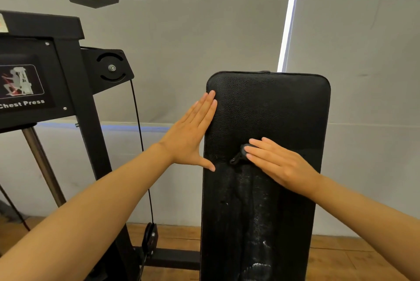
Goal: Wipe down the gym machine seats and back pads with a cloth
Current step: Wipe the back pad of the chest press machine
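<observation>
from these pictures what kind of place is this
Most likely a gym. A black weight machine carries a label reading "Chest Press", with a pulley and cable beside it. The right hand presses a dark cloth on an upright padded back pad.

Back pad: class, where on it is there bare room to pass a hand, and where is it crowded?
Free: the top of the back pad, above both hands, and the streaked lower part. Crowded: mid-height, where the left hand presses its left edge and the right hand presses the cloth.
</observation>
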Tool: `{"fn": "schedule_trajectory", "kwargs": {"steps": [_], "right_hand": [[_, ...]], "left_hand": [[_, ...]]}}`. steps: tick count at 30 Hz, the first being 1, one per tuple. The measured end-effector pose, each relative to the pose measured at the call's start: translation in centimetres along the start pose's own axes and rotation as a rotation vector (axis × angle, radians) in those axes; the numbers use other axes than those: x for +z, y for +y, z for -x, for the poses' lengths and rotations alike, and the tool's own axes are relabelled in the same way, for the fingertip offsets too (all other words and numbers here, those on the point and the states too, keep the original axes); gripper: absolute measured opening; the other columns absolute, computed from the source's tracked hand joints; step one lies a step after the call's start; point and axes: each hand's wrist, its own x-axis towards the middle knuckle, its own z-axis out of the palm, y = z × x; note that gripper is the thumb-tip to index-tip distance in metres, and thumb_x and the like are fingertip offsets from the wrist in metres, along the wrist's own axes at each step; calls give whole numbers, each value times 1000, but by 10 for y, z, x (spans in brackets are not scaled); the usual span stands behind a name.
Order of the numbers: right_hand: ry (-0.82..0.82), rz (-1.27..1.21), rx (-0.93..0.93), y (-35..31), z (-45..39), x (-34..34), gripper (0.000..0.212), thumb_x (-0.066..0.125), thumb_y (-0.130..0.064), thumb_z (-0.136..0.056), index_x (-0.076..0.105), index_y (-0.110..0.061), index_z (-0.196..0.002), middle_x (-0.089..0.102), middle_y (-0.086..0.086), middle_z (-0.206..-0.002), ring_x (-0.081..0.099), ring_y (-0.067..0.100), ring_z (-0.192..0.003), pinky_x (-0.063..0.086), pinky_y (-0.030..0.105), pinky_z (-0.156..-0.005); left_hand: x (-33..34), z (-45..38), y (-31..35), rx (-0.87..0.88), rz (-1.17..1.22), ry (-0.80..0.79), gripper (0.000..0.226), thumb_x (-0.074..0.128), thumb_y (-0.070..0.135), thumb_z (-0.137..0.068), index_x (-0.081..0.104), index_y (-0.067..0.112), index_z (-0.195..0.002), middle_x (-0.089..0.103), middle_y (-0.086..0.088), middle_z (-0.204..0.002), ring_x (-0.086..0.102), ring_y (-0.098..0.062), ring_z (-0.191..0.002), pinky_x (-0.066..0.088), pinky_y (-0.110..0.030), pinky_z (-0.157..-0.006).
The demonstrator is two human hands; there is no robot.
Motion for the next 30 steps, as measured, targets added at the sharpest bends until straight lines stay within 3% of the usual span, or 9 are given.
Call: {"fn": "schedule_trajectory", "kwargs": {"steps": [7, 11, 17, 25, 30], "right_hand": [[53, 14, -112, -25, -73, 35, 32, 51, -10, -98, 61, 3, -125, 61, 17, -130, 47, 32, -131, 25, 43, -118], [11, 25, -136, -6, -36, 11, 31, 53, -4, -97, 60, 2, -127, 58, 16, -134, 45, 32, -133, 30, 45, -116], [9, 64, 11, 18, 23, -13, 35, 55, -8, -96, 57, -3, -131, 57, 14, -134, 45, 29, -134, 41, 48, -108], [108, 49, 3, -19, -51, 30, 36, 55, -22, -99, 60, -4, -130, 56, 13, -136, 48, 28, -132, 31, 43, -116], [48, 98, -56, 1, -18, 14, 40, 58, -8, -95, 54, -3, -135, 52, 14, -141, 40, 28, -138, 30, 44, -116]], "left_hand": [[1, 3, 6, -33, 2, 1, 147, 66, 84, -58, -3, -4, -153, -13, -20, -161, -12, -33, -150, 4, -46, -123], [5, 5, 11, -49, -9, 27, 143, 60, 88, -62, 0, -4, -153, -10, -21, -162, -10, -33, -150, 4, -45, -123], [8, 3, 22, -121, 28, 55, 141, 57, 88, -64, -3, -3, -153, -12, -19, -162, -12, -30, -150, 1, -43, -123], [8, 3, 22, -136, 43, 62, 139, 63, 83, -65, -1, -3, -153, -11, -19, -162, -9, -29, -151, 2, -42, -123], [15, 1, 23, -163, 8, 47, 143, 65, 83, -61, -1, -3, -153, -10, -19, -162, -8, -30, -151, 2, -42, -123]]}}
